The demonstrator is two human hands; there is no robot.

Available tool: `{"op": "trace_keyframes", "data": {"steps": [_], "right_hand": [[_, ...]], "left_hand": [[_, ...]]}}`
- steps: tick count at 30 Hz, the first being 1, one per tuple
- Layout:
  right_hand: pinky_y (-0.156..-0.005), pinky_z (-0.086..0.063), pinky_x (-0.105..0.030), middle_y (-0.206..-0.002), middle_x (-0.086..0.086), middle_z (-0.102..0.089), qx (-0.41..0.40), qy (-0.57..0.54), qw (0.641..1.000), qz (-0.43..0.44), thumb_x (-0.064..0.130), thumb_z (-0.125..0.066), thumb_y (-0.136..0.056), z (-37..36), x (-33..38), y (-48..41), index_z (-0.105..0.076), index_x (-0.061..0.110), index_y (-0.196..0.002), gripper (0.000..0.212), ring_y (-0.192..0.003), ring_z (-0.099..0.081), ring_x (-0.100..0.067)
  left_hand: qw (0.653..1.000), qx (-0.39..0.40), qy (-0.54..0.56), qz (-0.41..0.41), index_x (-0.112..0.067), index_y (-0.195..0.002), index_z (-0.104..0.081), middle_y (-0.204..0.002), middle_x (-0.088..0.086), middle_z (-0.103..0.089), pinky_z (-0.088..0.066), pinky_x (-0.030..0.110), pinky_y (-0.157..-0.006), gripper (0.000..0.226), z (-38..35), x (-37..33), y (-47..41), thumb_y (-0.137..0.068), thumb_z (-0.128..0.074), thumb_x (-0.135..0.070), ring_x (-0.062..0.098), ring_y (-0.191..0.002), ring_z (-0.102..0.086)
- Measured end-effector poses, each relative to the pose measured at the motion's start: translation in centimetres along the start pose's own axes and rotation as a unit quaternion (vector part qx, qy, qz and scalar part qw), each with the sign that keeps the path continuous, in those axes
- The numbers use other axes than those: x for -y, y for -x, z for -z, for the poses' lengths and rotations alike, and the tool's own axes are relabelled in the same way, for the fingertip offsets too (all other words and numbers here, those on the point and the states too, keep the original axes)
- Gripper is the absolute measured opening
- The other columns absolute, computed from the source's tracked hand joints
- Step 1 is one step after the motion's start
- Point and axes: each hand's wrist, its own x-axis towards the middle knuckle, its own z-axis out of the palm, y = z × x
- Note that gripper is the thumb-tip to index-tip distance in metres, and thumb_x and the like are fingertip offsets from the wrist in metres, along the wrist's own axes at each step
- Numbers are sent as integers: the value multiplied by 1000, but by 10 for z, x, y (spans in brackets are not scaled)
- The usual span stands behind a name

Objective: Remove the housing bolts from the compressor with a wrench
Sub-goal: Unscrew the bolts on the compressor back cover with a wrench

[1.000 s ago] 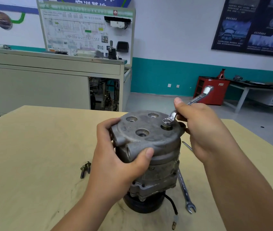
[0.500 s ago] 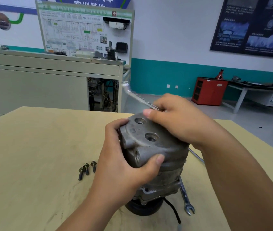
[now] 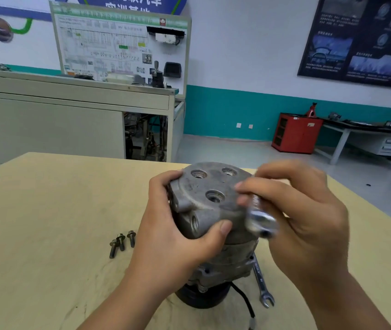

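A grey metal compressor (image 3: pixel 208 203) stands upright on the wooden table (image 3: pixel 46 210). My left hand (image 3: pixel 177 225) grips its upper housing from the left, thumb on the front. My right hand (image 3: pixel 304 215) holds a silver wrench (image 3: pixel 259 217) at the housing's right edge; the wrench is motion-blurred and its free end points toward me. The bolt under it is hidden by my fingers. Three removed bolts (image 3: pixel 121 241) lie on the table left of the compressor.
A second wrench (image 3: pixel 261 284) lies on the table right of the compressor base, and a black wire (image 3: pixel 247 303) trails from the base toward me. Beyond the table stand a grey training bench (image 3: pixel 70 115), a red cabinet (image 3: pixel 294 132) and a workbench.
The wrench has swung round from pointing up and right, through up and left, to pointing toward me. My right hand moved with it. My left hand kept its grip on the housing.
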Motion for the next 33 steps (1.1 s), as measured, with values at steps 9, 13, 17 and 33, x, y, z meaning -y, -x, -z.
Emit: {"op": "trace_keyframes", "data": {"steps": [9, 13, 17, 33], "right_hand": [[-82, -49, -24, -83, 11, -71, -216, -317, 855, -348, 21, -48, -93, -16, -7, 10, -60, 29, -88, 15, -88, -65, -10], [-73, -48, -26, -73, 6, -71, -156, -398, 787, -445, 12, -38, -100, -15, -15, -11, -54, 19, -93, 19, -75, -64, -7], [-63, -46, -25, -65, 4, -69, -112, -434, 747, -490, 10, -38, -100, -14, -20, -25, -52, 15, -92, 17, -60, -62, -8], [-40, -43, -13, -61, -3, -69, -66, -539, 606, -581, 7, -39, -99, -7, -43, -25, -46, 11, -85, 16, -58, -70, -15]], "left_hand": [[1000, 4, -5, 15, -60, -105, -34, -111, -35, -51, -49, 11, -78, 69, 2, -2, 1, -45, -67, -59, -9, -101, -57], [1000, 2, 0, 11, -61, -105, -34, -112, -34, -53, -46, 8, -76, 69, 2, -2, 1, -45, -68, -58, -7, -101, -58], [1000, 2, 2, 12, -63, -103, -33, -111, -35, -52, -45, 6, -74, 67, 3, -2, 2, -45, -68, -58, -9, -100, -58], [990, 49, -131, 4, -63, -107, -49, -140, -41, -18, -32, 29, -103, 57, 12, -32, -4, -50, -54, -69, -14, -133, -19]]}}
